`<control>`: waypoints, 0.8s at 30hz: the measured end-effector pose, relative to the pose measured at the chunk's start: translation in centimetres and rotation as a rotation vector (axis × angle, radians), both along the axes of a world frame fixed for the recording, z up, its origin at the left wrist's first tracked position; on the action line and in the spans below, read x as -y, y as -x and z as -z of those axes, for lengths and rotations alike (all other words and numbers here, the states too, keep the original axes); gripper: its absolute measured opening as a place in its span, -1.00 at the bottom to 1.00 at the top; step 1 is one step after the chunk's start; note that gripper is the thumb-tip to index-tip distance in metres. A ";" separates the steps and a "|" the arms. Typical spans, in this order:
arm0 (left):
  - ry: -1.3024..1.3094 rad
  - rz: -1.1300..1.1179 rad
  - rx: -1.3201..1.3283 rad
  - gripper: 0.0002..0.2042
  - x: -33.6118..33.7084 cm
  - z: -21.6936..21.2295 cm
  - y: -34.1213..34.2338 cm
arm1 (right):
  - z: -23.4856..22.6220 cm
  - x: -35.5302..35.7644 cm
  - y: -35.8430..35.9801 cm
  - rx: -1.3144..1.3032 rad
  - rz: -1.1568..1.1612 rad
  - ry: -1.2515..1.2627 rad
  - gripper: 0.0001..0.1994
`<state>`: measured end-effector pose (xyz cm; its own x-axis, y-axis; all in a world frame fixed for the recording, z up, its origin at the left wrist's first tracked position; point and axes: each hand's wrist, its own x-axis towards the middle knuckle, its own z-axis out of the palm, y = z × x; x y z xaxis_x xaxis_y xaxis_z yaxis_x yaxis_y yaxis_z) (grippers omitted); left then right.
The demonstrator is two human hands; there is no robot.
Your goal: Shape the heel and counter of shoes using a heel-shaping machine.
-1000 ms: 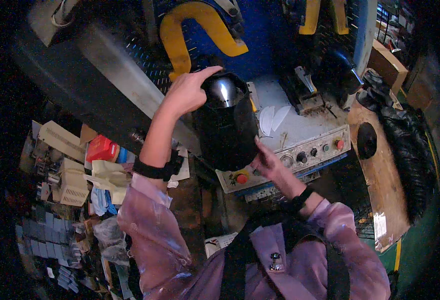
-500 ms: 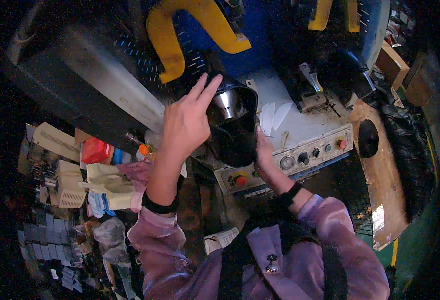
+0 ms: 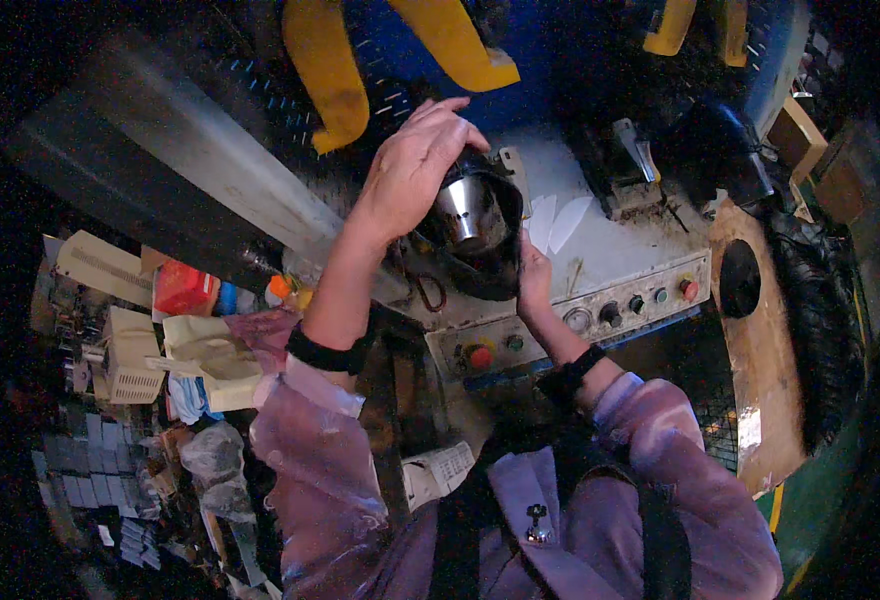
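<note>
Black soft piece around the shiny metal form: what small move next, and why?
Perhaps ease the right rim of the black, soft-looking piece inward with your right hand: it touches that side, and a dark gap shows between rim and shiny, rounded metal form.

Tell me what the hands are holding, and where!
A black hollow piece with shiny metal in its opening. The right hand holds its right side; the left hand is at its top rim, its grip hidden.
</note>
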<state>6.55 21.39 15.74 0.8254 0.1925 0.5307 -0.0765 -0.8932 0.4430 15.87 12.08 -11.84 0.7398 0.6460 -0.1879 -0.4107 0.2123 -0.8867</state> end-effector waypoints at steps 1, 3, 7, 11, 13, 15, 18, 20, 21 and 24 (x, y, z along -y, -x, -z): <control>-0.003 -0.006 0.033 -0.57 0.0 0.4 0.0 | 0.0 0.2 0.1 -0.058 -0.035 -0.083 -0.57; -0.027 -0.003 0.087 -0.58 -0.3 0.8 -0.1 | -0.4 0.5 0.5 -0.252 -0.018 -0.150 -0.51; -0.061 0.018 0.121 -0.58 -0.4 1.1 -0.1 | -1.3 1.6 2.6 -0.510 -0.250 -0.392 -0.44; -0.080 0.005 0.137 -0.58 -0.2 1.2 0.2 | -0.6 0.2 3.1 -0.550 -0.121 -0.314 -0.44; -0.067 0.016 0.140 -0.58 -0.1 1.2 0.3 | 0.8 -1.0 2.3 -0.389 -0.039 -0.192 -0.45; -0.076 0.014 0.137 -0.58 0.1 1.2 0.5 | 2.6 -2.7 1.1 -0.108 0.006 -0.049 -0.50; -0.115 0.012 0.139 -0.58 0.5 1.3 0.8 | 4.5 -4.6 -0.6 0.103 0.069 0.192 -0.56; -0.140 0.023 0.164 -0.59 0.6 1.3 0.9 | 4.7 -6.2 -1.0 0.111 0.070 0.063 -0.57; -0.164 0.027 0.165 -0.59 0.7 1.4 1.0 | 4.5 -6.9 -1.2 0.026 0.069 0.064 -0.57; -0.225 0.036 0.166 -0.60 0.8 1.3 1.1 | 3.1 -8.6 -1.4 0.131 0.046 0.046 -0.58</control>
